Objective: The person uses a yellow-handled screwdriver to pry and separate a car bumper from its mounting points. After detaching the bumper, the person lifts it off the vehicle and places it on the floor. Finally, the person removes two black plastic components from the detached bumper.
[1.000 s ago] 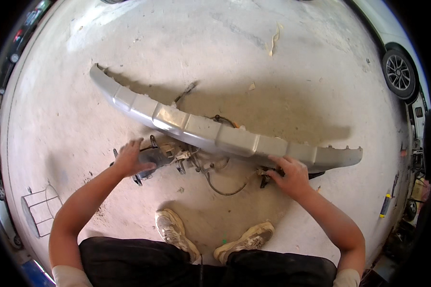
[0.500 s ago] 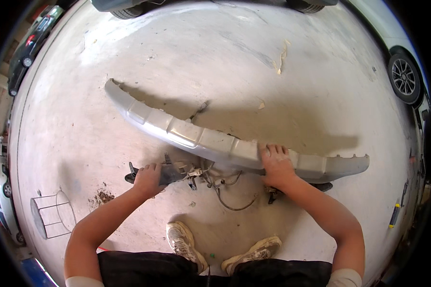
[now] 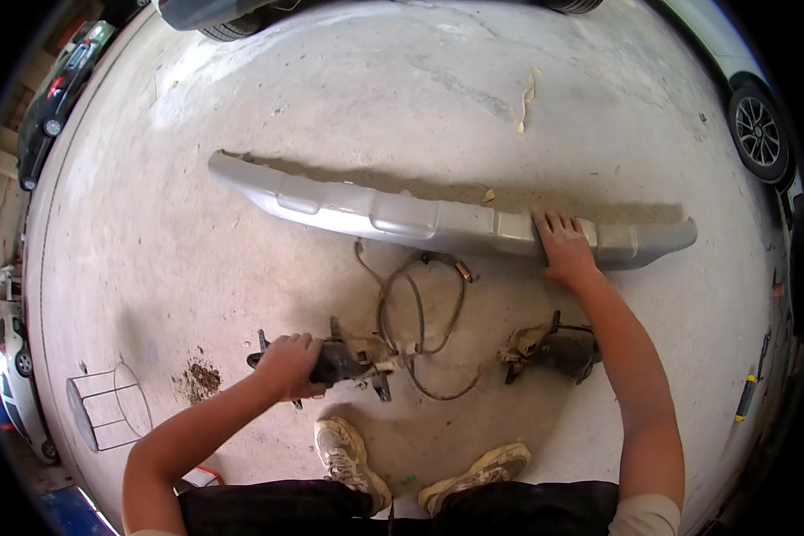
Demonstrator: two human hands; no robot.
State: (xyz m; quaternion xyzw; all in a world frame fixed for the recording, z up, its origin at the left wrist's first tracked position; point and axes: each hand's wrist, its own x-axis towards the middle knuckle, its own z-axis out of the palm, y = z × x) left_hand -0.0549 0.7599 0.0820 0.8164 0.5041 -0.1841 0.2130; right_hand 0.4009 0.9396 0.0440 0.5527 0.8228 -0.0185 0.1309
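Note:
A long silver bumper trim (image 3: pixel 402 220) lies across the floor in front of me, slightly curved, with raised panels. My right hand (image 3: pixel 566 245) grips it right of its middle, fingers over its far edge. My left hand (image 3: pixel 292 364) is wrapped round a black housing (image 3: pixel 338 361) with bracket tabs, low over the floor near my feet. A dark cable (image 3: pixel 382 313) loops from near that housing. A second black housing (image 3: pixel 570 351) of similar shape rests beside my right forearm, at the cable's other side. My fingers partly hide the left housing.
My shoes (image 3: pixel 348 457) stand close behind the parts. A wire-frame stand (image 3: pixel 107 409) lies at the left, near a patch of dirt (image 3: pixel 198 381). A yellow-and-black tool (image 3: pixel 746 398) lies far right. A car wheel (image 3: pixel 757 134) stands at the upper right.
The silver trim has moved away from me with my right hand, uncovering the cable loops and the right housing. My left hand has shifted slightly right and nearer with its housing.

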